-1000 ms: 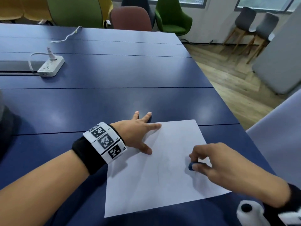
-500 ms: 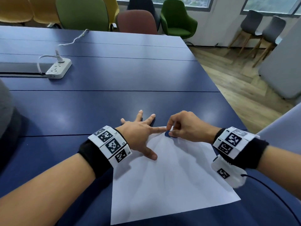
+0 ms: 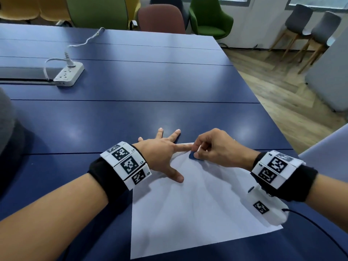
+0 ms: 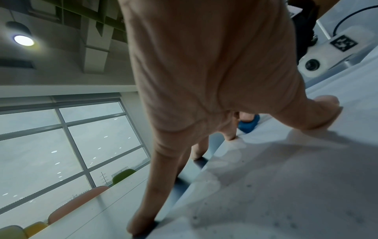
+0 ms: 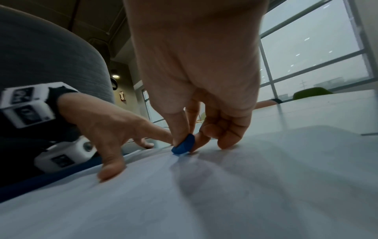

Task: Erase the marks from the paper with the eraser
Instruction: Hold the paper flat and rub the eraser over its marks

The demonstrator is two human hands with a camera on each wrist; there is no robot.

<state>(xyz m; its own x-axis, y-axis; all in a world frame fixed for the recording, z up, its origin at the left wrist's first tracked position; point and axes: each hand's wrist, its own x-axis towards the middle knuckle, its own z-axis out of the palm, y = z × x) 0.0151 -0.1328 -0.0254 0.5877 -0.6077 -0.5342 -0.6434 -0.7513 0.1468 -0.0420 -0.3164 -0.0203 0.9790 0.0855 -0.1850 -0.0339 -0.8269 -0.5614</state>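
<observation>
A white sheet of paper [image 3: 197,210] lies on the blue table [image 3: 131,110] in front of me. My left hand [image 3: 162,153] presses flat on the sheet's far left corner, fingers spread, index finger and thumb on the paper. My right hand [image 3: 212,147] pinches a small blue eraser [image 3: 194,155] between thumb and fingers and holds it down on the paper near the far edge, right beside the left index fingertip. The right wrist view shows the eraser [image 5: 184,144] tilted, one edge touching the paper [image 5: 225,202]. It appears in the left wrist view as the eraser [image 4: 248,125] behind my left hand [image 4: 214,80]. Any marks are too faint to see.
A white power strip [image 3: 68,76] with a plugged cable sits at the far left of the table. Chairs [image 3: 162,18] line the far edge. The table's right edge runs close to the paper, with wood floor [image 3: 282,95] beyond.
My right hand carried the eraser from the paper's right side up to its far edge beside my left index finger, and has held about there since. The left hand stayed put.
</observation>
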